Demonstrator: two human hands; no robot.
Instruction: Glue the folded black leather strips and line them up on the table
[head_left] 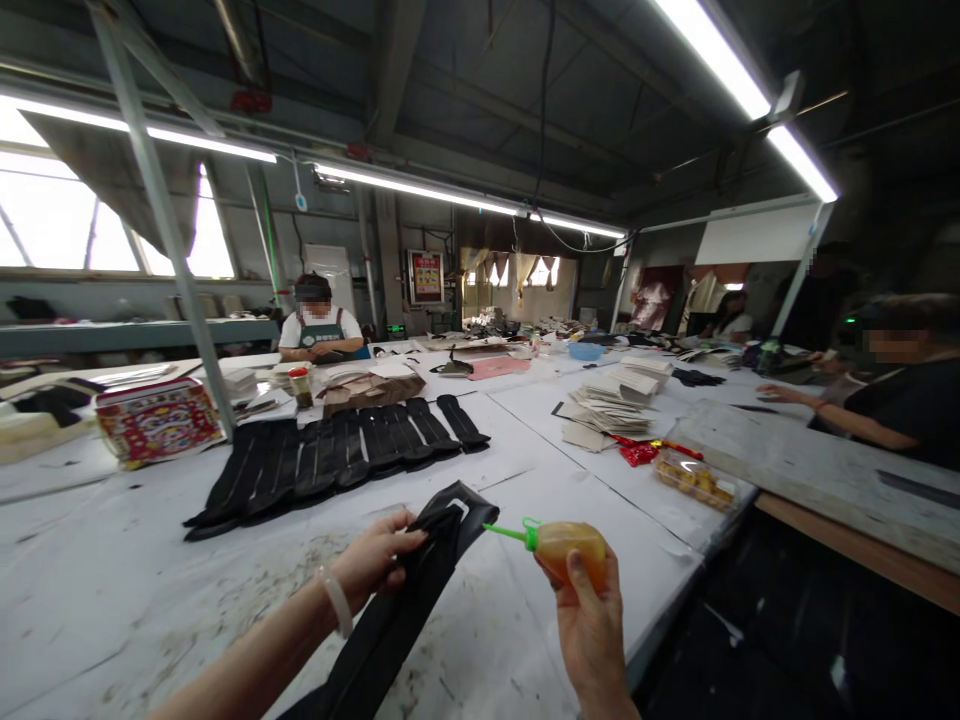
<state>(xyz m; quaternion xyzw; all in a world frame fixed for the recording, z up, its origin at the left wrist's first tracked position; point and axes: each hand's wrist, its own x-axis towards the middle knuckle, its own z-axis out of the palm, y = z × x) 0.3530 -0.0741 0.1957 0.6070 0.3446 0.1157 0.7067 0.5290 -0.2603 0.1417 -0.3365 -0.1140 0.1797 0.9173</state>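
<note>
My left hand [394,550], with a pale bangle at the wrist, is closed on a long black strip [397,625] of leather-like material. The strip's far end is folded back and shows a small white patch. In my right hand [589,610] is a squeeze bottle [574,550] of amber liquid, held tilted on its side. Its thin green nozzle points left, and the tip is at the strip's folded end; whether it touches I cannot tell. Beyond my hands, a row of similar black pieces [330,450] lies side by side on the white table [517,480].
Stacks of pale card pieces [615,400] and a clear box of yellow food [694,480] stand to the right. A patterned bag [157,420] leans by a metal post [169,230] at left. Co-workers sit across the table [319,330] and at right [900,390].
</note>
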